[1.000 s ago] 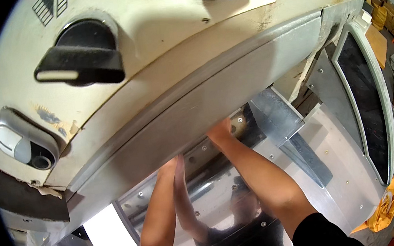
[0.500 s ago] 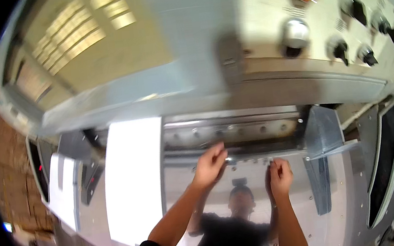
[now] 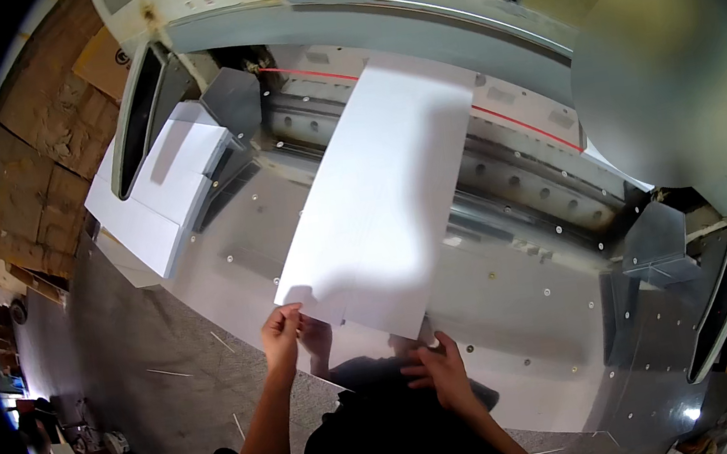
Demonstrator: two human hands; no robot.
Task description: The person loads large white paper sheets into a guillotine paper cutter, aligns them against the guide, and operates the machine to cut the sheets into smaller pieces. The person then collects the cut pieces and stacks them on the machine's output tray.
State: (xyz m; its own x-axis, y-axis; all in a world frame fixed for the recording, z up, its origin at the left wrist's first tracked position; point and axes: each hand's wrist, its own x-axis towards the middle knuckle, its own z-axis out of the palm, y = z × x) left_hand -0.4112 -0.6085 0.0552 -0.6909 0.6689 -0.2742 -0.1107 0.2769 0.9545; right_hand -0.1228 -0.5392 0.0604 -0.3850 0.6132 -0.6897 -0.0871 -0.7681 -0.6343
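A long white stack of paper (image 3: 369,199) lies aslant on the shiny metal bed of a paper cutter (image 3: 520,298), its far end reaching in under the machine's front beam. My left hand (image 3: 280,334) is at the near left corner, thumb and fingers closed together on the paper's edge. By the near right corner is my right hand (image 3: 442,371), its fingers apart and bent, holding nothing. Whether its fingertips touch the paper I cannot tell. Both hands are mirrored in the polished metal.
More white paper (image 3: 157,190) is stacked on the left side wing. Upright metal side guides (image 3: 654,239) flank the bed, and dark framed panels (image 3: 719,309) stand outside them. A red line (image 3: 525,126) crosses the far bed. A blurred round patch covers the upper right. Cardboard boxes (image 3: 35,169) stand far left.
My view has turned. The long paper stack, earlier left of my hands, now lies before me between them. My hands have moved from the slot's edge to its near end; the right hand's fingers have spread.
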